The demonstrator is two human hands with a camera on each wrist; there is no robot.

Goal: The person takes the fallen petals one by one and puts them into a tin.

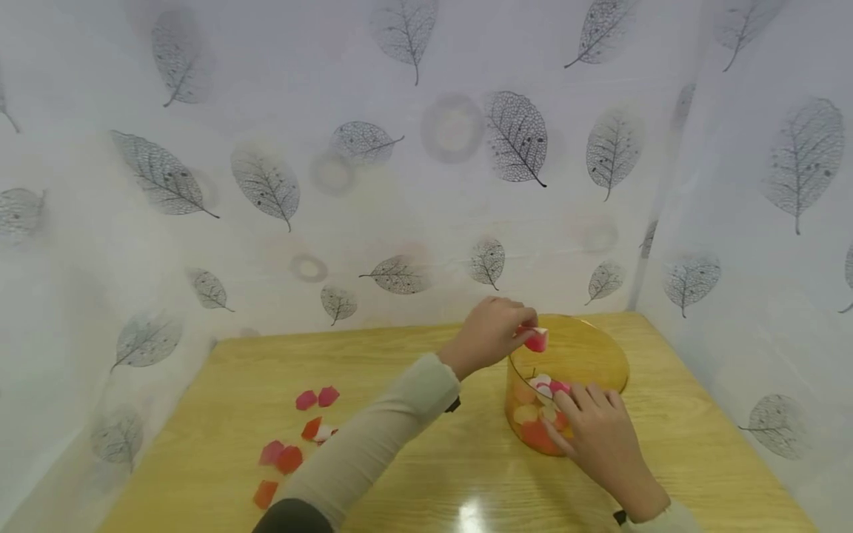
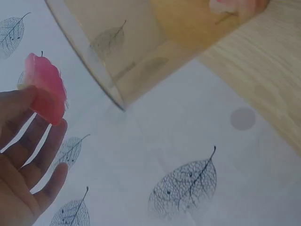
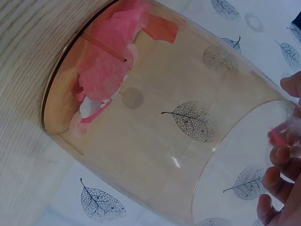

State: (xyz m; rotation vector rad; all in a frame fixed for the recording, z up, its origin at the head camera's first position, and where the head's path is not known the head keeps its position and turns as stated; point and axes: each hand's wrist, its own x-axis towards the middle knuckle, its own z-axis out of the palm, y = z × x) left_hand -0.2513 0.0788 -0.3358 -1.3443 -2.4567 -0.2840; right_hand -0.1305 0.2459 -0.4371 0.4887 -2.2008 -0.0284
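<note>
A pink petal [image 2: 49, 87], fading to white at one edge, is pinched between the thumb and fingertips of my left hand [image 1: 496, 333]. In the head view this petal hangs over the left part of the mouth of a clear amber container [image 1: 580, 355]. Pink, orange and white petals [image 3: 106, 61] lie at the container's bottom. My right hand [image 1: 603, 437] is at the near right of the container, fingertips right at the rim and thumb along the front wall. Its fingers [image 3: 277, 181] are loosely bent and spread in the right wrist view.
Several loose petals, such as a red one [image 1: 289, 460] and a pink one [image 1: 329, 396], lie on the left part of the wooden table [image 1: 393, 348]. Leaf-printed white curtains [image 1: 426, 200] stand close behind the table and along both sides.
</note>
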